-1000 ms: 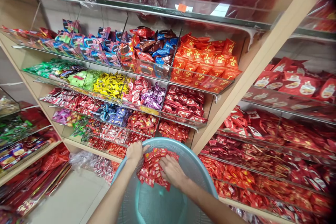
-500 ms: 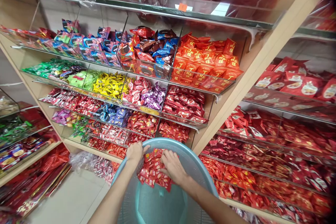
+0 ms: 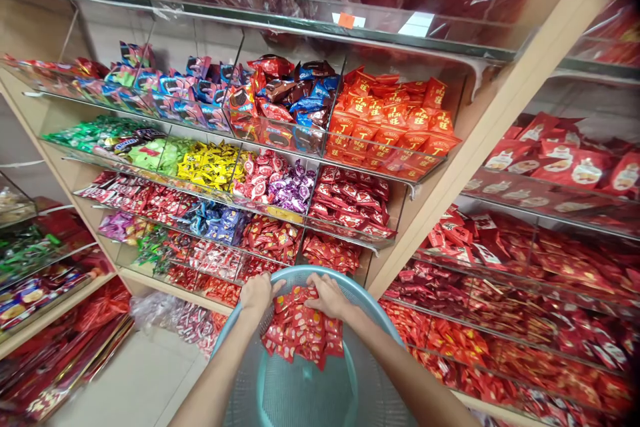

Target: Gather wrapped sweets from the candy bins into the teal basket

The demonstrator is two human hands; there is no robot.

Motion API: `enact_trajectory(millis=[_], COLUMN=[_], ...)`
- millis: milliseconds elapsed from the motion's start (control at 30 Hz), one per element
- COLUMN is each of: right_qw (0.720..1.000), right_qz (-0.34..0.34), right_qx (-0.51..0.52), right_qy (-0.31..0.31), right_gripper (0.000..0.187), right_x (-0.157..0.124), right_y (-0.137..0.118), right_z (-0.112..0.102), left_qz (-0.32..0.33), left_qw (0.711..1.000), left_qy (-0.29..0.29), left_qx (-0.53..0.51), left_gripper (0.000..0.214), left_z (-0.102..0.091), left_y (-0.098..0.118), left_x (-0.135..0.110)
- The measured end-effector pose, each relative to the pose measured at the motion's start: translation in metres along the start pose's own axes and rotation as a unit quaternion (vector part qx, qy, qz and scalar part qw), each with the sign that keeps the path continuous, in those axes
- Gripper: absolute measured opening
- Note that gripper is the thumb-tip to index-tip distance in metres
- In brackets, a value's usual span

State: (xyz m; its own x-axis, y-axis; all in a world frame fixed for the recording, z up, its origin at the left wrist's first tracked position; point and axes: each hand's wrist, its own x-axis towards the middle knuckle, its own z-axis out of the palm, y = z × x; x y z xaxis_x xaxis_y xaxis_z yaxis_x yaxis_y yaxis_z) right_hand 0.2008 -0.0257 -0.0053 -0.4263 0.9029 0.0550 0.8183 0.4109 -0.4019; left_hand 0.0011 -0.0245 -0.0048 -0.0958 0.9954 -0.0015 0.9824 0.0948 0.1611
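Observation:
A round teal plastic basket point(image 3: 395, 340) with perforated walls is in front of me, below the shelves. A heap of small red candy packets point(image 3: 303, 330) lies in its far part. My left hand point(image 3: 257, 297) is closed around the rim at the far left, its thumb on the inner side. My right hand point(image 3: 327, 297) is at the far rim, just behind the packets. Its fingers bend over the rim and its thumb points inward above the heap. The fingertips beyond the rim are hidden.
Wooden shelves point(image 3: 440, 173) with clear dividers hold wrapped sweets in many colours. Orange-red packets point(image 3: 390, 120) fill an upper bin. Another rack of red packets point(image 3: 530, 267) stands to the right. Beside the basket is the tiled floor point(image 3: 150, 373), with bagged sweets point(image 3: 195, 323) near the shelf base.
My right hand has moved off the red candy packets, up and back to the basket's far rim. More of the heap shows now. My left hand has stayed on the rim.

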Motion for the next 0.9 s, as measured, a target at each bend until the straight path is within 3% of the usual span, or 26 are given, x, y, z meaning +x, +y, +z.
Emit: enact_trajectory(millis=[167,400,600,733,833,900], right_qw=[0.998,0.998,0.99,0.978,0.972,0.97], right_qz=[0.001,-0.048,-0.068,0.013,0.118,0.153], right_qx=[0.057,0.045,0.068,0.089,0.132,0.146], right_qy=[-0.009,0.003,0.102,0.187,0.155,0.124], right_gripper=[0.039,0.031,0.021,0.015,0.015,0.013], right_x=[0.006,0.01,0.009,0.022,0.038,0.047], right_y=[0.006,-0.012,-0.013,0.014,0.045,0.062], right_z=[0.001,0.001,-0.008,-0.025,-0.031,-0.031], left_qz=[0.001,0.0,-0.002,0.001,-0.002,-0.003], left_qw=[1.0,1.0,1.0,1.0,1.0,1.0], left_qy=[0.007,0.007,-0.008,0.0,-0.002,0.0], left_qx=[0.002,0.0,-0.01,-0.011,-0.008,-0.006], left_gripper=[0.062,0.059,0.06,0.06,0.058,0.057], left_z=[0.0,-0.001,-0.003,-0.004,-0.004,-0.004], left_y=[0.0,0.0,0.0,0.0,0.001,0.001], left_x=[0.0,-0.001,-0.001,-0.001,-0.002,-0.002])
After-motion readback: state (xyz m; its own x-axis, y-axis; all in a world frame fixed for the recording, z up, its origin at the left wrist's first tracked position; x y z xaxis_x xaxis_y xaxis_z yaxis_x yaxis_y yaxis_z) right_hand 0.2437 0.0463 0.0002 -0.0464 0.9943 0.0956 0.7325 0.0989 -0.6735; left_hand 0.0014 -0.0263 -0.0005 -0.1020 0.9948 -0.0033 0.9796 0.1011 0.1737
